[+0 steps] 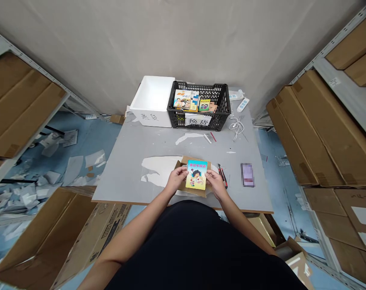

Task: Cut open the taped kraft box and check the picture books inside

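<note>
A small book [197, 175] with a blue and yellow cover and a cartoon child on it is held upright to my view, over an open cardboard box [183, 185]. My left hand [177, 179] pinches its left edge, and my right hand [215, 181] grips the right edge. Behind the book, most of the box is hidden; its flaps show around the cover. Just right of my right hand lies a red and black utility knife [222, 175] on the table.
At the table's back stand a white foam box [151, 102] and a black plastic crate [200, 105] with several books. A phone [247, 175] lies on the right, a white cable [237, 127] farther back. Cardboard boxes [327, 133] fill the right shelf; a large open carton [50, 233] stands left.
</note>
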Action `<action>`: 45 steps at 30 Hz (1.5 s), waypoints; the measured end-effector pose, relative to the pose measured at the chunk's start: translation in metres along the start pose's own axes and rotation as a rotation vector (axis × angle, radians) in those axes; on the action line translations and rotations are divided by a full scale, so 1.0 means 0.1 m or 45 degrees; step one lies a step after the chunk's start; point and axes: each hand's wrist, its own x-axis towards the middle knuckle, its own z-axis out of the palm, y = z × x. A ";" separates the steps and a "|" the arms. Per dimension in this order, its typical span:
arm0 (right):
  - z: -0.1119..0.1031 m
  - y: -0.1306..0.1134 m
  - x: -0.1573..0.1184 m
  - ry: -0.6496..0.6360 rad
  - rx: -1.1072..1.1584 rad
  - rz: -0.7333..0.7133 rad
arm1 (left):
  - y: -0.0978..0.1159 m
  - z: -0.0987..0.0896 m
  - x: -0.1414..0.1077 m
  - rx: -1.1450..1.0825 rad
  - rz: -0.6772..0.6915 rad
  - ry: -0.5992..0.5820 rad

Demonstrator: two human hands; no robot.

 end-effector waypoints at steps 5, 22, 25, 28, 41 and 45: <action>-0.01 0.04 0.04 0.014 0.038 -0.006 | 0.01 0.01 0.01 -0.027 -0.006 -0.013; 0.02 -0.07 -0.01 -0.107 0.279 0.044 | -0.01 0.01 0.02 -0.049 0.015 -0.008; 0.03 -0.06 -0.02 -0.134 0.331 0.060 | -0.01 0.02 0.02 -0.042 0.033 -0.011; 0.03 -0.03 -0.01 -0.126 0.365 0.063 | 0.00 0.03 0.01 -0.037 0.035 -0.019; 0.06 0.03 -0.02 -0.092 0.357 0.095 | 0.02 0.08 -0.02 -0.024 0.058 0.008; 0.05 0.06 -0.02 -0.126 0.369 0.157 | -0.03 0.07 0.00 -0.023 0.070 -0.010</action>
